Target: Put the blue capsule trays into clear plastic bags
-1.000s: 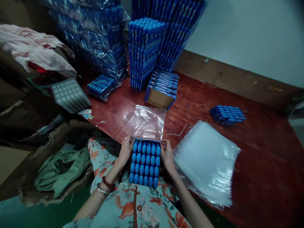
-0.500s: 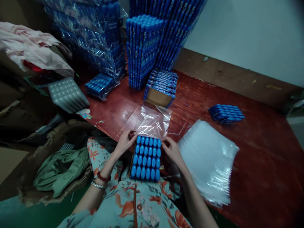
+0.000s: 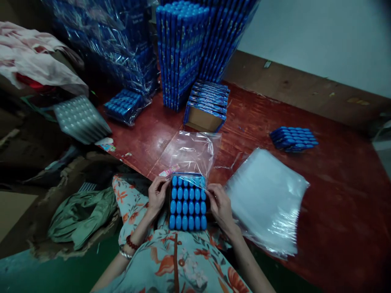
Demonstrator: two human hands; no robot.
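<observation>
A box of rounded blue pieces set in rows [image 3: 187,207] lies against my lap at the table's front edge. The mouth of a clear plastic bag [image 3: 195,150] covers its far row, and the rest of the bag lies flat on the table beyond. At the box's left side, my left hand [image 3: 157,194] pinches the bag's edge between thumb and fingers. My right hand [image 3: 219,203] pinches the opposite edge at the right side. The box's underside is hidden.
A stack of clear bags [image 3: 269,199] lies to the right. Behind stand an open display box [image 3: 206,116], tall blue stacks [image 3: 180,57] and wrapped packs [image 3: 122,53]. A small blue pack [image 3: 293,138] sits far right, clear trays [image 3: 82,118] at left, on the red table [image 3: 342,191].
The bag's mouth has come toward me over the box's far row. Both hands have moved nearer along the box's sides. A pink printed label now shows near the left hand.
</observation>
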